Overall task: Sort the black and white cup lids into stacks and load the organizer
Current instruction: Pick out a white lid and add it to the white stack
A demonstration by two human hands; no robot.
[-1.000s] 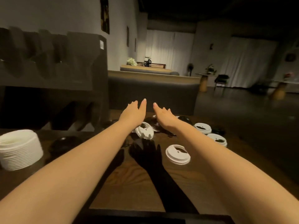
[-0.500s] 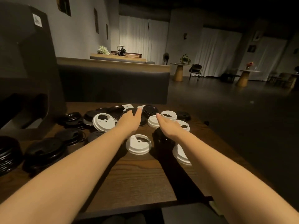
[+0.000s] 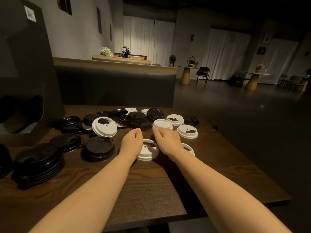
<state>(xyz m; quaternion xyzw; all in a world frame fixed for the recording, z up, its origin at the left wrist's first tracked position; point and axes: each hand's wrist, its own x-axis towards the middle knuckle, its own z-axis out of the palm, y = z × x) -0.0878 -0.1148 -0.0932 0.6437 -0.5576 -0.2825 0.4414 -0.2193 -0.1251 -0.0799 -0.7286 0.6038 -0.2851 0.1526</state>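
Observation:
Black and white cup lids lie scattered over the far half of the wooden table (image 3: 151, 185). My left hand (image 3: 132, 143) hovers with loosely curled fingers at the left edge of a white lid (image 3: 149, 150) and holds nothing I can see. My right hand (image 3: 168, 140) reaches down just short of another white lid (image 3: 162, 123); its curled fingertips hide what they touch. A tilted white lid (image 3: 104, 126) leans on the black pile (image 3: 136, 118). A stack of black lids (image 3: 38, 158) stands at the near left. The dark organizer (image 3: 25, 68) rises at the far left.
More white lids (image 3: 187, 131) lie to the right, and single black lids (image 3: 99, 147) to the left of my hands. A padded bench back (image 3: 114, 86) closes off the table's far side. The table's right edge drops to open floor.
Both hands have come down closer to the lids and their fingers have curled. The view has swung right since a second ago, so the white lid stack left the frame.

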